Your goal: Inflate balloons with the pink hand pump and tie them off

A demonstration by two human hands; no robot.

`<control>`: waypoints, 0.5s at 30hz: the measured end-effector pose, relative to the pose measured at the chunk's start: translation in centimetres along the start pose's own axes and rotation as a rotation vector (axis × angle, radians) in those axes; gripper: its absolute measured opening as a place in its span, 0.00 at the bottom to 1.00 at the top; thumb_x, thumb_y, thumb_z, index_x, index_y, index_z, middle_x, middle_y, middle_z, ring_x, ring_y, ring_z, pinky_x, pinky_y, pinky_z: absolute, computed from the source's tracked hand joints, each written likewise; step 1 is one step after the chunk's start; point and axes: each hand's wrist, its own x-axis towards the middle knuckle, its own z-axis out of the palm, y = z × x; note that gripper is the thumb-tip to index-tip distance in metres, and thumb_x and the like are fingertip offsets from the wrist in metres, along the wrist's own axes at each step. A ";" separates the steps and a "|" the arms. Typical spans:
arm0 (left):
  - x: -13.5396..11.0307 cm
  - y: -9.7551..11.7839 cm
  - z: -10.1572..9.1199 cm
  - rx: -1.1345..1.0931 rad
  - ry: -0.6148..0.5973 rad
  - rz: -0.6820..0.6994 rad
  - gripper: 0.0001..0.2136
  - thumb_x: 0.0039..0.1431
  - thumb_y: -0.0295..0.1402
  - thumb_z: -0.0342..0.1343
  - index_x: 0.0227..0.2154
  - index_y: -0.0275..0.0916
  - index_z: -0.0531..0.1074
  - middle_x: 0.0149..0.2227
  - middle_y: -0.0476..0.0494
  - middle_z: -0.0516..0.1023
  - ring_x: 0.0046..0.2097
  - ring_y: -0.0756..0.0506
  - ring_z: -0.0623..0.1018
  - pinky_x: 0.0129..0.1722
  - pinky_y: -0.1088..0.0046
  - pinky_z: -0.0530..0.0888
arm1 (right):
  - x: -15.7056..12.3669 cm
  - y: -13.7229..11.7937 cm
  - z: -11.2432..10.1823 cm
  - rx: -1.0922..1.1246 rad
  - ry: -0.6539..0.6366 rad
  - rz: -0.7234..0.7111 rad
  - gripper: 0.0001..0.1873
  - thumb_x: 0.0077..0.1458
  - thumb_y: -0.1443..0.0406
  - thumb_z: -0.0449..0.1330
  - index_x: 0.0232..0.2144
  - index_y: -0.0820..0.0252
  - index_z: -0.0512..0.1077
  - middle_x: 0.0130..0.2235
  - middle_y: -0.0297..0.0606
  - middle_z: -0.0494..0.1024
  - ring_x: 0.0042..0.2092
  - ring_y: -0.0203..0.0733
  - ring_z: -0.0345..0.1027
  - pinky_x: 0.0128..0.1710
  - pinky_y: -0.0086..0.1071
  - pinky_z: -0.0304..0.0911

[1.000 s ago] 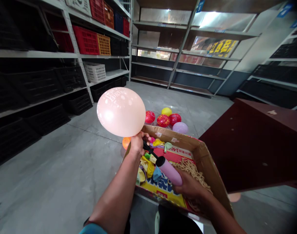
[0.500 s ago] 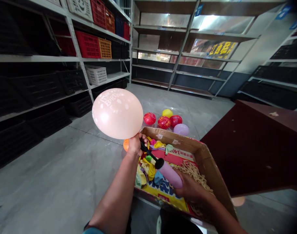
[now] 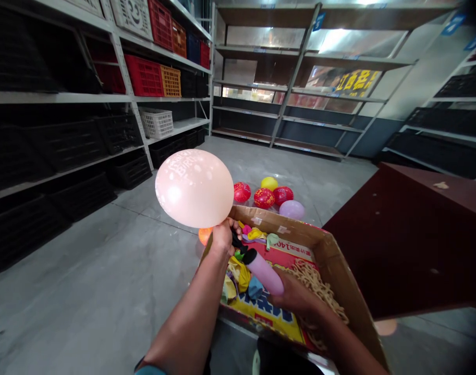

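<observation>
In the head view, an inflated pale pink balloon is held above the far left corner of a cardboard box. Its neck is gripped by the left hand, whose fingers are curled closed at the black front end of a hand pump. The pump's pink barrel is slanted over the box, and its rear end is enclosed by the right hand; the fingertips of that hand are hidden. Inside the box, deflated balloons are heaped at the left and tan loops are piled at the right. Beyond the box, red balloons, a yellow balloon and a lilac balloon are grouped on the floor.
</observation>
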 end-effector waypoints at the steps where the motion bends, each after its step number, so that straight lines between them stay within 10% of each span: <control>1: 0.0 -0.1 0.1 0.006 -0.001 -0.004 0.07 0.40 0.25 0.48 0.18 0.40 0.53 0.16 0.52 0.60 0.16 0.54 0.60 0.13 0.79 0.56 | 0.5 -0.5 0.1 0.004 -0.001 -0.021 0.27 0.38 0.69 0.61 0.45 0.60 0.69 0.37 0.36 0.78 0.34 0.42 0.70 0.32 0.30 0.64; 15: 0.6 1.7 -0.8 -0.054 -0.008 0.033 0.08 0.44 0.25 0.49 0.18 0.39 0.54 0.17 0.52 0.58 0.16 0.54 0.61 0.13 0.79 0.58 | -3.3 3.2 -1.9 -0.112 -0.038 0.022 0.27 0.37 0.68 0.60 0.45 0.60 0.71 0.42 0.39 0.77 0.41 0.46 0.70 0.43 0.36 0.65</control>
